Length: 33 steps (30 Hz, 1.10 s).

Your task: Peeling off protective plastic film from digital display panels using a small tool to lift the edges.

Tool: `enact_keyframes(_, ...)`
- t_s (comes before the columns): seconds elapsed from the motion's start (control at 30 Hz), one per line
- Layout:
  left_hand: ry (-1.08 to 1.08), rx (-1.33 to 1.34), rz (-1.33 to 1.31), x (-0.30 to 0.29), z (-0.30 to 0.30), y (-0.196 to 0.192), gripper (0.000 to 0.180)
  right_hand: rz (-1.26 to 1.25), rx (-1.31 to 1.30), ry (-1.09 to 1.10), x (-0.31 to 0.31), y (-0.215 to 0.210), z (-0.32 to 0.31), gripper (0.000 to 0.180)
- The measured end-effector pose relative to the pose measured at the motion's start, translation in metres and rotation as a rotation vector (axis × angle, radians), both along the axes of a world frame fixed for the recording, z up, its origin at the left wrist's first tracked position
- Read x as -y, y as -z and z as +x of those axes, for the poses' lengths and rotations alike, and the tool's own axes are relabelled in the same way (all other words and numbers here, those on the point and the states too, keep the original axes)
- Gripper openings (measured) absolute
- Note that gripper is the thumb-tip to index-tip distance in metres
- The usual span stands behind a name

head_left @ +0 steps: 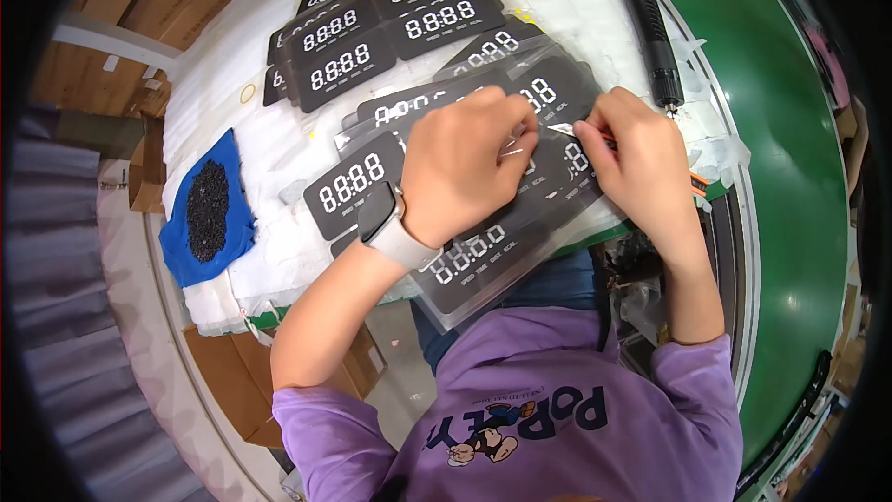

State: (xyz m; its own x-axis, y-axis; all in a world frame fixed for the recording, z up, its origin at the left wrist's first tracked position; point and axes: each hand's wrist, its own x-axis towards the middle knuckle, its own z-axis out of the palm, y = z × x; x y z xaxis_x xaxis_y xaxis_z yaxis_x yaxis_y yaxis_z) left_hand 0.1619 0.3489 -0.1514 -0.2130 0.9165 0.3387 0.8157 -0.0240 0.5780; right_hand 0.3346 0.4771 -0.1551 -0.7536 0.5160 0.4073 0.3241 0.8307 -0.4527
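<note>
Black display panels printed with white digits, in clear film, lie overlapping under both hands; one panel (474,265) sits at the near edge of the table. My left hand (469,163), with a watch (381,214) on its wrist, is closed in a pinch over the panels, apparently on a thin bit of clear film. What lies between its fingertips is hard to make out. My right hand (641,153) is closed round a utility knife (560,129). Its silver tip points left toward my left hand, and an orange and black end shows beyond the wrist.
More panels (339,65) are stacked at the far side of the white-covered table (218,84). A blue cloth (209,265) with a heap of small black parts (207,211) lies at left. A black electric screwdriver (655,46) lies at right, beside a green surface (780,177).
</note>
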Motion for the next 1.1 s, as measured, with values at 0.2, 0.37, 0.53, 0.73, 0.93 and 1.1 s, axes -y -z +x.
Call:
enact_keyframes(0.2,-0.055,-0.036,0.02,-0.005,0.005,0.006,0.011,0.121,0.053,-0.038,0.0,0.0,-0.004,0.014)
enact_keyframes(0.37,-0.057,-0.034,-0.006,-0.004,0.006,0.006,0.011,0.058,0.015,-0.123,-0.003,0.001,-0.002,0.015)
enact_keyframes(0.53,-0.028,-0.021,0.072,-0.004,0.008,0.008,0.02,0.088,-0.03,-0.219,-0.002,0.005,-0.002,0.016)
enact_keyframes(0.73,0.002,-0.07,0.085,-0.004,0.006,0.013,0.015,0.173,-0.034,-0.224,0.002,0.004,0.0,0.013)
enact_keyframes(0.93,0.163,-0.142,0.063,0.007,-0.006,0.001,0.016,0.185,0.056,-0.203,0.004,0.002,-0.006,0.033)
enact_keyframes(1.1,0.298,0.089,-0.478,0.077,-0.036,-0.056,0.011,0.159,0.073,-0.225,0.001,-0.002,-0.003,0.028)
